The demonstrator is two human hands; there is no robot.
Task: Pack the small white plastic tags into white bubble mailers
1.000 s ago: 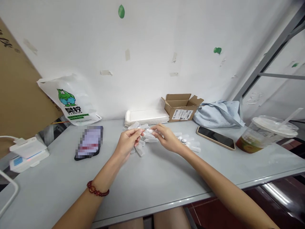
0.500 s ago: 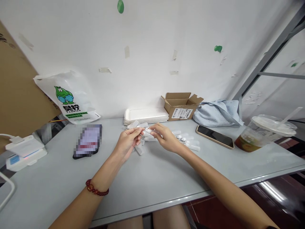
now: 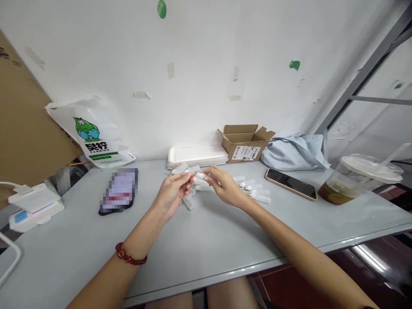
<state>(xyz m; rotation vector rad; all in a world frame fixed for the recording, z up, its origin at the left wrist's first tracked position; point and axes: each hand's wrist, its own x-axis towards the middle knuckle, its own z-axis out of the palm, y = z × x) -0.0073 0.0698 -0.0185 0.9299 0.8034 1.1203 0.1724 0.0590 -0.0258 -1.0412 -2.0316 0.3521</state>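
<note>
Both hands meet above the middle of a grey table [image 3: 206,240], where the left hand [image 3: 172,193] is curled with its fingertips pinched on a small clear plastic tube [image 3: 187,173] and the right hand [image 3: 225,185] closes thumb and forefinger on a small white cap [image 3: 201,175] just at the tube's end; whether cap and tube touch cannot be told. A red bead bracelet [image 3: 130,256] circles the left wrist. Directly beneath and behind the hands lies a loose heap of similar tubes [image 3: 254,192], trailing off to the right. Along the wall at the table's far edge stand a stack of white trays [image 3: 197,155], an open cardboard box [image 3: 245,143] and a crumpled pale blue cloth [image 3: 294,152], set side by side with little gap between them. A dark phone [image 3: 291,184] lies flat to the right of the heap, and near the right end a lidded plastic cup [image 3: 357,178] with a straw holds brownish liquid. To the left lie a blurred dark item [image 3: 119,191], a printed white plastic bag [image 3: 93,133] against a brown cardboard sheet [image 3: 22,128], and a white device [image 3: 34,205] close to the left edge. The broad strip of tabletop between the hands and the near edge is bare, crossed only by the two forearms.
</note>
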